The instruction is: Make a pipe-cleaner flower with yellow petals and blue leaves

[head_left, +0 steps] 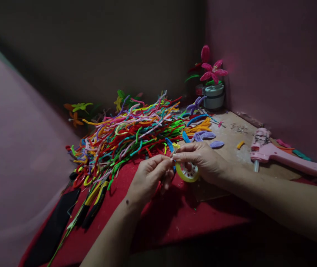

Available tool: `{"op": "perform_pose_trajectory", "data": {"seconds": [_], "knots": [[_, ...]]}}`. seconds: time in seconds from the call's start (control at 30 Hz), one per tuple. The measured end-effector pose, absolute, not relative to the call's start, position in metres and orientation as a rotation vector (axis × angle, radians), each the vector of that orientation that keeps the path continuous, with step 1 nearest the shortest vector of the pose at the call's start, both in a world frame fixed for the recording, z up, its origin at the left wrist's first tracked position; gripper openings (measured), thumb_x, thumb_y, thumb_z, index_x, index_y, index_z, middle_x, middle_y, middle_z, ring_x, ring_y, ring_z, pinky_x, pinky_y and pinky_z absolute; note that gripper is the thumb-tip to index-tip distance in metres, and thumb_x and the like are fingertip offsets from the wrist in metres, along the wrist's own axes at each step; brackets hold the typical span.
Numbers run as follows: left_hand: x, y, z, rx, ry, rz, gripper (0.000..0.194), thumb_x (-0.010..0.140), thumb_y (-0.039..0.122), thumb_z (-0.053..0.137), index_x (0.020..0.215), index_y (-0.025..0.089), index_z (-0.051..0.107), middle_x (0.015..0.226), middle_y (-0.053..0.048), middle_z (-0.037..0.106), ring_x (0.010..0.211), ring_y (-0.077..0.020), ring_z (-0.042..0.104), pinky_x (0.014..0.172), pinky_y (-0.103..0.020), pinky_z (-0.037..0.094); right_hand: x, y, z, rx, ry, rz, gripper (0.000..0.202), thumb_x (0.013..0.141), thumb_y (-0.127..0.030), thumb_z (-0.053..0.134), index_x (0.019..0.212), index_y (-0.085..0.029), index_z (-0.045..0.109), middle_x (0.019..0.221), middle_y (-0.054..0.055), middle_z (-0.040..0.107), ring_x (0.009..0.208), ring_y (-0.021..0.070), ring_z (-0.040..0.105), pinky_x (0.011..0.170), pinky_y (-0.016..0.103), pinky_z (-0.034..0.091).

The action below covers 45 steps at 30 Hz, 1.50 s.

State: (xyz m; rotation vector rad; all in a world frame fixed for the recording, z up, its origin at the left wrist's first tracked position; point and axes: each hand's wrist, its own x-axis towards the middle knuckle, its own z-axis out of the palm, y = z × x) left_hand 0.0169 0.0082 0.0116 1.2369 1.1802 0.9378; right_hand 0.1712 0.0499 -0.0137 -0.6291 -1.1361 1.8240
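My left hand (153, 178) is closed, its thumb and forefinger pinched together against the fingertips of my right hand. What lies in that pinch is too small to make out. My right hand (203, 158) is closed too, with a roll of yellow tape (186, 178) hanging under its fingers. A small yellow tuft, like flower stamens (176, 147), pokes up just above where the fingertips meet. Close behind it are blue fuzzy petals (185, 137); whether they are joined to the tuft, I cannot tell. Purple petals (216, 144) lie on the board beyond my right hand.
A big heap of coloured pipe cleaners (139, 129) covers the back. Yellow-black pliers (96, 204) and a black flat object (54, 226) lie at left. A pink glue gun (289, 155) rests on the board (230, 133) at right, before a potted pink flower (214, 71).
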Motion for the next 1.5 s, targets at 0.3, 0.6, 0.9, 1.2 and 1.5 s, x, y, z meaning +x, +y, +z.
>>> {"op": "perform_pose_trajectory", "data": {"seconds": [0.3,0.6,0.9,1.2,1.5], "knots": [[0.025,0.003,0.012,1.376,1.345,1.155,0.017,0.077,0.03,0.06,0.068,0.015,0.059,0.042,0.006,0.045,0.032,-0.0039,0.038,0.034,-0.016,0.027,0.17,0.046,-0.012,-0.637,-1.315,1.65,0.018,0.066,-0.029,0.071,0.077,-0.016,0.068,0.072,-0.001,0.061,0.061,0.0093,0.051,0.058,0.023,0.039],[0.014,0.011,0.01,0.918,1.009,1.059,0.018,0.075,0.03,0.063,0.071,0.014,0.056,0.049,0.007,0.046,0.027,0.001,0.025,0.026,-0.011,0.022,0.173,0.047,-0.007,-0.679,-1.498,1.543,0.013,0.062,-0.024,0.072,0.071,-0.016,0.065,0.067,-0.001,0.06,0.062,0.011,0.053,0.06,0.024,0.04],[0.008,0.015,0.011,0.85,0.956,0.994,0.017,0.079,0.028,0.059,0.072,0.013,0.056,0.051,0.007,0.045,0.027,0.0021,0.02,0.024,-0.01,0.025,0.174,0.051,-0.014,-0.691,-1.437,1.776,0.025,0.059,-0.02,0.074,0.083,-0.017,0.067,0.064,-0.003,0.06,0.052,0.0085,0.05,0.052,0.024,0.039],[0.008,0.014,0.012,0.891,0.95,1.041,0.016,0.082,0.026,0.055,0.073,0.013,0.056,0.053,0.007,0.045,0.028,0.0018,0.022,0.025,-0.01,0.024,0.173,0.05,-0.014,-0.709,-1.463,1.691,0.028,0.061,-0.021,0.071,0.087,-0.015,0.065,0.074,0.0,0.06,0.065,0.0121,0.055,0.063,0.025,0.041],[0.01,0.013,0.012,0.927,0.954,1.071,0.018,0.082,0.028,0.055,0.073,0.013,0.057,0.051,0.007,0.045,0.028,0.0015,0.021,0.026,-0.01,0.023,0.173,0.04,0.002,-0.918,-1.592,1.53,0.028,0.06,-0.032,0.071,0.077,-0.016,0.056,0.067,-0.003,0.052,0.056,0.0093,0.045,0.051,0.022,0.036]]}}
